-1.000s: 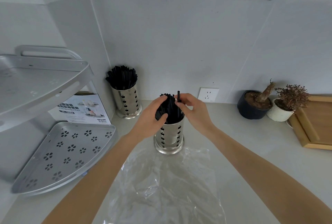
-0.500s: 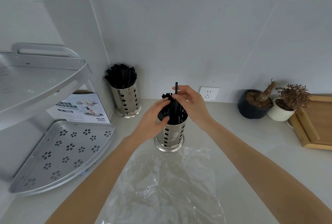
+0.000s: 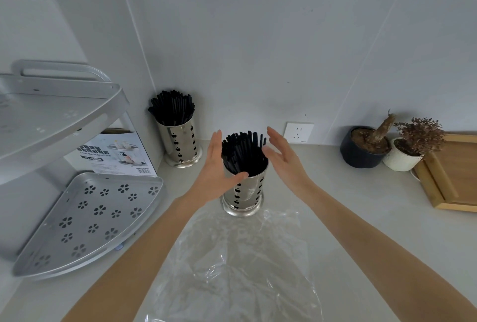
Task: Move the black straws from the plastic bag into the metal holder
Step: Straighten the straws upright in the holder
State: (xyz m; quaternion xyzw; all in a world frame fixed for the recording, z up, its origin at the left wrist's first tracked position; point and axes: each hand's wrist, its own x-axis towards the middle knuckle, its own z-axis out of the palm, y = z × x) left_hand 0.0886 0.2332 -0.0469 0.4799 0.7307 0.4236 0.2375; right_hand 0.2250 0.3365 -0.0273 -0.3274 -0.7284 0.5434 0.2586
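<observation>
From the head camera: both hands are spread with straight fingers, holding nothing. The left hand (image 3: 215, 171) and right hand (image 3: 284, 159) flank the black straws (image 3: 242, 153), which stand fanned out in the perforated metal holder (image 3: 242, 192) between the palms. Toward the wrists the plastic bag (image 3: 232, 265) lies flat and looks empty. The danger: a careless knuckle could tip the holder or flick out a loose straw.

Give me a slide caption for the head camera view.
Open left hand and right hand flank black straws in perforated metal holder.
</observation>
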